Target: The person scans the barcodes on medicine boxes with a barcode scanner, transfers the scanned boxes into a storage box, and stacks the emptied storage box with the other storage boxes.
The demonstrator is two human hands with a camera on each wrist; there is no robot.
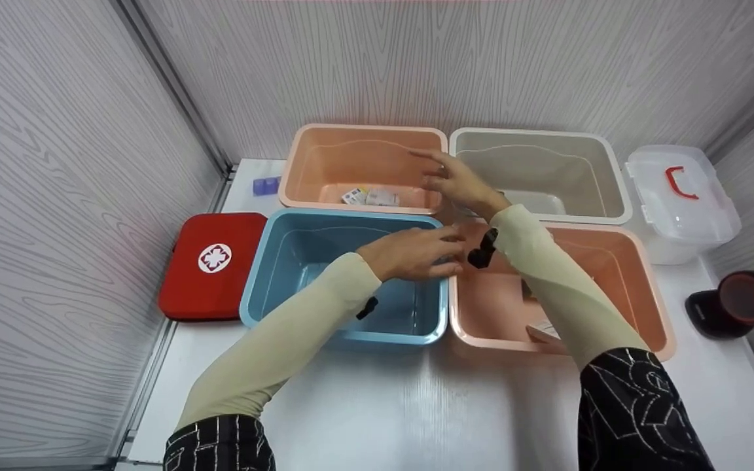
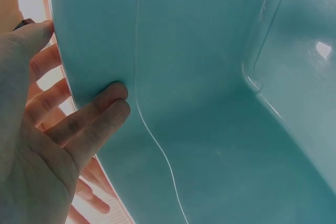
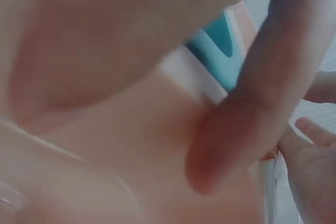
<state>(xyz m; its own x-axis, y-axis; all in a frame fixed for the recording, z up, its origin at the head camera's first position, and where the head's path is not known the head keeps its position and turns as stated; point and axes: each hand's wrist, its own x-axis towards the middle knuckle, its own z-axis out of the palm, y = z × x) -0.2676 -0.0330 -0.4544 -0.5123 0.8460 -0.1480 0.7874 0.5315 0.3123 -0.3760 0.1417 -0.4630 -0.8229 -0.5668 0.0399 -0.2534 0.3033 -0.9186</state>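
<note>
My left hand (image 1: 416,255) is over the right rim of the blue bin (image 1: 279,261). Its fingers are spread; in the left wrist view two fingertips (image 2: 116,95) lie against the bin's inner wall, while others pass behind the rim. My right hand (image 1: 459,180) hovers at the right end of the back peach bin (image 1: 364,127), fingers loosely extended with nothing in them. A small white box (image 1: 354,195) and a white packet (image 1: 382,197) lie in that bin. In the right wrist view, blurred fingers (image 3: 231,140) cross a peach surface.
A front peach bin (image 1: 658,307) holds a white box (image 1: 542,331), partly behind my right forearm. Beside the back peach bin is a grey bin (image 1: 616,176). A red first-aid case (image 1: 213,288), purple blocks (image 1: 266,186), a clear lidded box (image 1: 698,216) and a black scanner (image 1: 740,301) flank them.
</note>
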